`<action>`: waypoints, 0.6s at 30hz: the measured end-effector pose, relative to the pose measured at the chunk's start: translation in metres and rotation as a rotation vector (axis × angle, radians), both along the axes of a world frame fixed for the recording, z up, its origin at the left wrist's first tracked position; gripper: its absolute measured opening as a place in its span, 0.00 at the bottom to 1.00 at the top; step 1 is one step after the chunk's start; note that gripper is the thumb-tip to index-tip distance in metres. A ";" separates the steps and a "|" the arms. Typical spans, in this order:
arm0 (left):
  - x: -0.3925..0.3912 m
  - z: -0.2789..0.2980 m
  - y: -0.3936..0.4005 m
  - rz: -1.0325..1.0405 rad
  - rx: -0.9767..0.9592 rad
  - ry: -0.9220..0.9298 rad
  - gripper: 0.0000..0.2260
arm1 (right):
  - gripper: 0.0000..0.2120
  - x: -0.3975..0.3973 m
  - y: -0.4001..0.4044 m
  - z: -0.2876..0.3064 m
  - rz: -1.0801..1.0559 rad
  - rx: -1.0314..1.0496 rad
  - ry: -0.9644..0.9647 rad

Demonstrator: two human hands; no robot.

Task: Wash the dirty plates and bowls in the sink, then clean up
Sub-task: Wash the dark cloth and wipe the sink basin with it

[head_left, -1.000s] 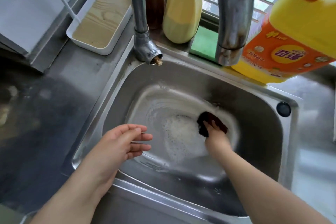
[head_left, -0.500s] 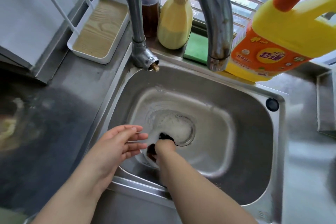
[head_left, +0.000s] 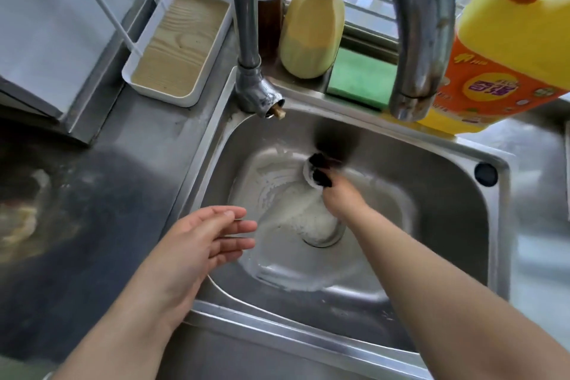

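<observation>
Forearms entering from the bottom edge, both reaching over the near rim of the steel sink (head_left: 339,345). Left hand (head_left: 197,241) hovering flat above the basin's left side, fingers straight and slightly spread, pointing right, holding nothing. Right arm stretched further in, diagonal from lower right, right hand (head_left: 342,197) down at the far part of the sink floor, fingers curled onto a dark scouring pad (head_left: 320,176) pressed against the soapy metal (blurred, so exact finger placement hard to read). Foamy drain (head_left: 317,225) just nearer than that hand. Beyond, on the back ledge: a green sponge (head_left: 361,80), a pale yellow squeeze bottle (head_left: 311,31), a dark brown bottle (head_left: 271,18) behind the faucet (head_left: 416,40), and a yellow-and-orange detergent bottle (head_left: 512,49) at far right. White tray with wood-grain base (head_left: 182,43) on the counter at far left.
</observation>
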State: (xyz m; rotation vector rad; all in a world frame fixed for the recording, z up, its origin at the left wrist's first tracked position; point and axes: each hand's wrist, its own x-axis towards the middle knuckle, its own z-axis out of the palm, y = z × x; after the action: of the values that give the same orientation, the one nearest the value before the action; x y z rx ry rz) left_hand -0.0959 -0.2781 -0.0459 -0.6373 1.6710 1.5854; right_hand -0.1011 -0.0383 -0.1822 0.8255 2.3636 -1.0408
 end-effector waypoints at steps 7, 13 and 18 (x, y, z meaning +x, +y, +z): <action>-0.001 -0.004 -0.006 0.002 -0.031 -0.008 0.10 | 0.23 0.003 -0.108 -0.028 0.719 0.102 -0.012; -0.006 0.001 -0.010 0.018 -0.034 0.010 0.10 | 0.20 0.068 -0.083 -0.033 1.150 0.183 -0.163; -0.002 0.000 0.000 -0.005 -0.035 0.000 0.09 | 0.21 0.094 -0.020 -0.022 1.129 0.204 -0.413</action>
State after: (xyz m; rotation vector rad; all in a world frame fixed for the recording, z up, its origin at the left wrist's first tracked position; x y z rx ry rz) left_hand -0.0980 -0.2784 -0.0461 -0.6507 1.7022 1.5555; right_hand -0.0071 -0.0580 -0.2041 -0.2753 2.0472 -0.1323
